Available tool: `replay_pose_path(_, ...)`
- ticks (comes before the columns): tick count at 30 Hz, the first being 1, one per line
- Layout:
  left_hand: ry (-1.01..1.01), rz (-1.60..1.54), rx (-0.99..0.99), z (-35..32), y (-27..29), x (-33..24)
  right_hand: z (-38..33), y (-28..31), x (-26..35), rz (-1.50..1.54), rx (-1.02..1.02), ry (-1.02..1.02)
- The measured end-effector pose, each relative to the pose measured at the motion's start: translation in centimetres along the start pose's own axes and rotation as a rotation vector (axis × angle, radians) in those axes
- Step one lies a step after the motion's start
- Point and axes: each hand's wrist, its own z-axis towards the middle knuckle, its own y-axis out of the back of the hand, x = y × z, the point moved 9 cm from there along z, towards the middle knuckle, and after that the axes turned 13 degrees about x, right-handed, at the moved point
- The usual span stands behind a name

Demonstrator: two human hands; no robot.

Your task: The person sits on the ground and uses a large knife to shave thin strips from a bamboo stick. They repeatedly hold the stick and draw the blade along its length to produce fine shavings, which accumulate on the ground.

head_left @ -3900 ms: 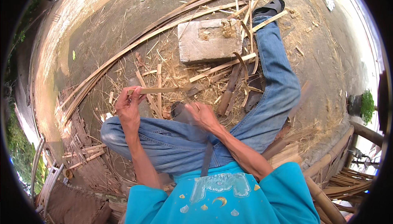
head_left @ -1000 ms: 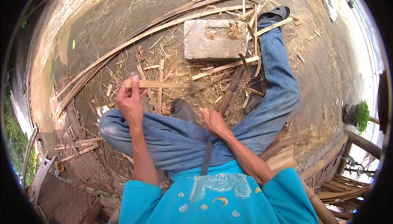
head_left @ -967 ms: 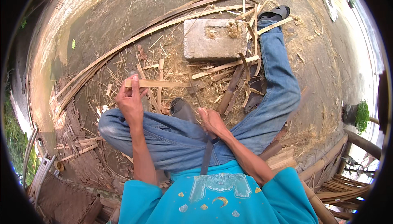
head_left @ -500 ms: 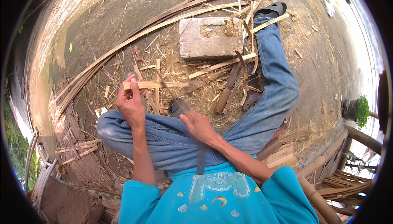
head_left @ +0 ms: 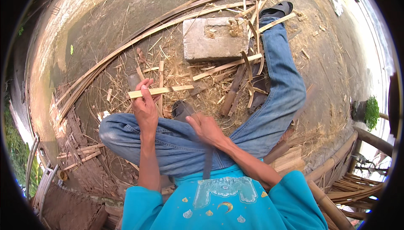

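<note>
My left hand [head_left: 145, 108] pinches a pale bamboo strip [head_left: 176, 89] near its left end and holds it level above my bent left leg. My right hand [head_left: 206, 129] is closed on a long-handled knife. The knife's dark handle [head_left: 207, 162] runs back from the hand toward my shirt. Its thin blade points up and left toward the strip and is smeared by motion, so its edge cannot be made out. A dark sandal [head_left: 182, 109] on my folded foot shows just past the right hand.
A pale stone block [head_left: 215, 47] with a slot lies ahead among shavings and offcuts. Long bamboo strips [head_left: 139, 36] curve across the ground to the left. My right leg [head_left: 284, 70] stretches forward. Bamboo poles [head_left: 332, 162] and a green plant [head_left: 372, 113] are at the right.
My left hand has moved a little to the right and slid along under the strip, whose left end now sticks out past the fingers. The right hand has barely moved.
</note>
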Motion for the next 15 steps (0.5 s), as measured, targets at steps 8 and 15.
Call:
replay_pose_path(8,0.063,-0.12,-0.073,-0.3,0.3,0.0,1.0,-2.0,-0.5,0.049,-0.045,-0.006)
replay_pose_path(15,0.07,-0.092,-0.037,-0.9,-0.2,0.3,2.0,-1.8,-3.2,-0.015,-0.098,0.001)
